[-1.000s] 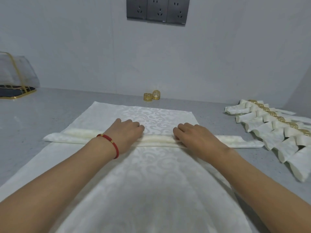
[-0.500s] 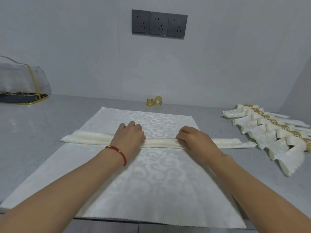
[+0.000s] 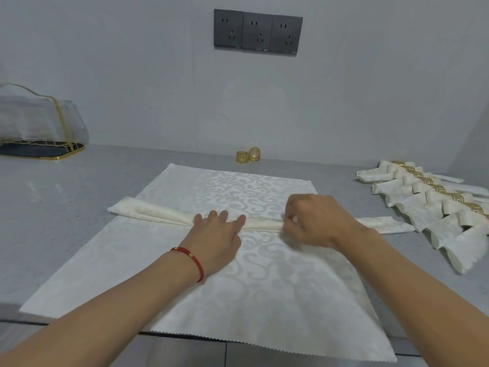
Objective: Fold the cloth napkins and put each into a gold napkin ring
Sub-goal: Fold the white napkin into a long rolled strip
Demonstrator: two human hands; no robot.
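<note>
We cannot see the middle of the folded napkin (image 3: 158,214) where the left hand (image 3: 215,235) and right hand (image 3: 313,223) cover it. The right hand's fingertips are blurred, so their grip is unclear. The row of ringed napkins (image 3: 434,207) runs off the right edge. The covered tray (image 3: 37,128) is cut by the left edge, its contents hazy. Both forearms leave the bottom edge.

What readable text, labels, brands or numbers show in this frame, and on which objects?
None can be read.
Wall sockets: small marks at the lower edge, too small to read.
Gold napkin rings: a fret pattern only, no lettering.
Folded napkin and flat cloth: woven scrollwork, no words.
</note>
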